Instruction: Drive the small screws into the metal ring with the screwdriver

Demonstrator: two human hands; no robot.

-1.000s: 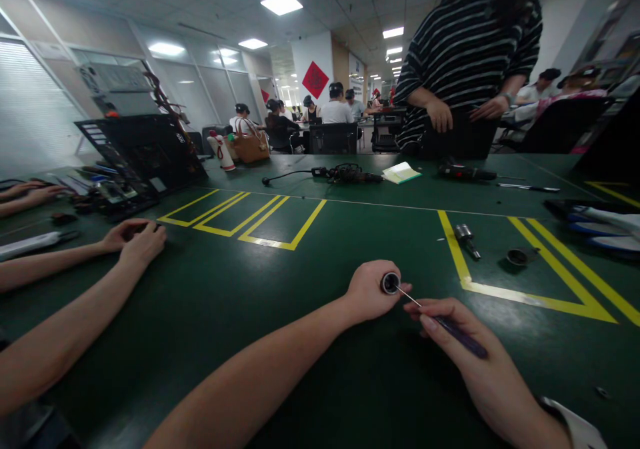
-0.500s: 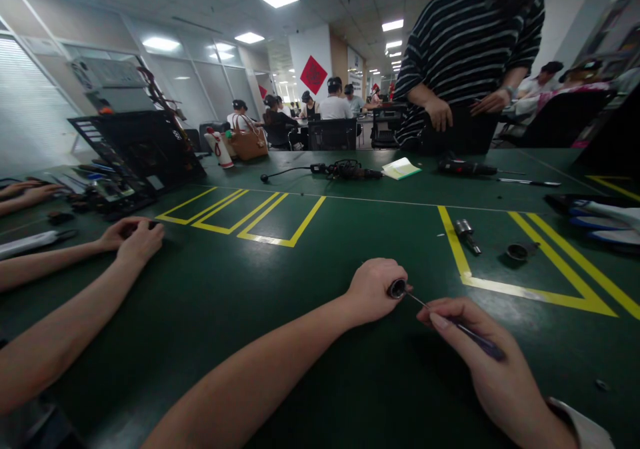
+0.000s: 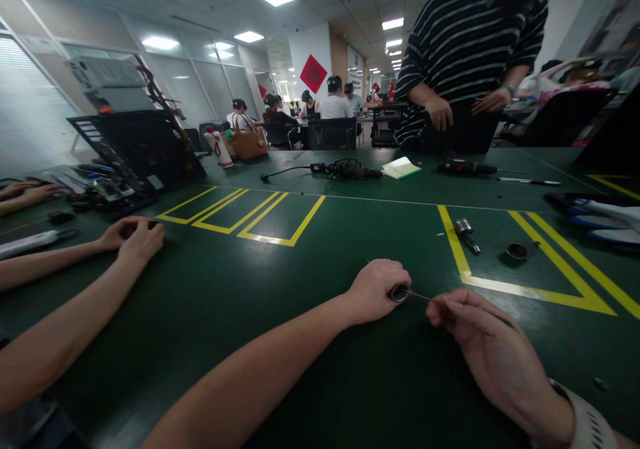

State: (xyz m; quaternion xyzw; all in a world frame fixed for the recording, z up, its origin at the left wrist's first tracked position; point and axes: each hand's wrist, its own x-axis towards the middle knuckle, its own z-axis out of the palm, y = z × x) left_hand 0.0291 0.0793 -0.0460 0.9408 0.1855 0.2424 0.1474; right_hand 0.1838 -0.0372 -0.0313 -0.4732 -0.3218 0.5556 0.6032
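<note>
My left hand (image 3: 376, 292) is closed around a short, hollow metal cylinder (image 3: 399, 293), whose round open end faces right. In my right hand (image 3: 493, 346) is a small screwdriver, its thin shaft (image 3: 421, 296) pinched between thumb and fingers. The shaft reaches into the open end of the cylinder. Its dark purple handle is hidden behind the palm now. A tiny tip shows just beyond the knuckles of my left hand; I cannot tell what it belongs to.
Inside yellow tape (image 3: 530, 290) at right lie a metal chuck-like part (image 3: 466, 234) and a dark round housing (image 3: 520, 250). Farther back are a corded tool (image 3: 350, 168), a notepad (image 3: 401, 168) and a black power tool (image 3: 465, 164). A co-worker's hands (image 3: 131, 236) work at left; another person stands opposite.
My right hand has rolled over and shifted slightly right and up, so the screwdriver's handle no longer shows and its shaft lies flatter. My left hand still holds the cylinder, almost unmoved.
</note>
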